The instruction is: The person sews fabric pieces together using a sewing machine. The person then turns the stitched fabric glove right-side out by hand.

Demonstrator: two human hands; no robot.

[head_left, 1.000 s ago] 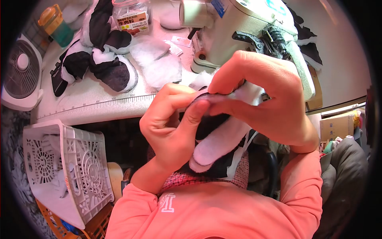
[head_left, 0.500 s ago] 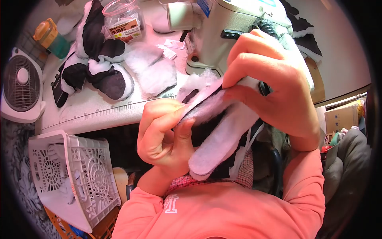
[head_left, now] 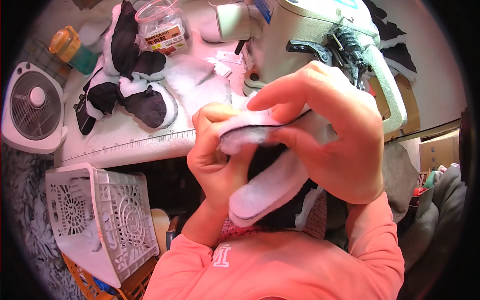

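My left hand (head_left: 212,155) pinches the left end of a white fleecy piece (head_left: 245,131) with a dark edge line. My right hand (head_left: 335,135) grips the same piece farther right, thumb below and fingers above. Beneath both hands hangs a long, rounded white fleece strip (head_left: 270,192), with black fabric (head_left: 285,215) behind and under it, over the lap. How the strip joins the held piece is hidden by my right hand. A pale sewing machine (head_left: 300,35) stands just beyond my hands.
On the table (head_left: 115,150), with a ruler along its edge, lie black-and-white fleece pieces (head_left: 145,102), a clear jar (head_left: 162,32) and an orange-capped bottle (head_left: 72,50). A fan (head_left: 35,107) stands at left, above a white plastic basket (head_left: 115,220). Dark scraps (head_left: 397,50) lie right of the machine.
The held edge has turned from slanting to nearly level, and my right hand has shifted its hold along it. The view has moved slightly. The long white strip has swung a little left.
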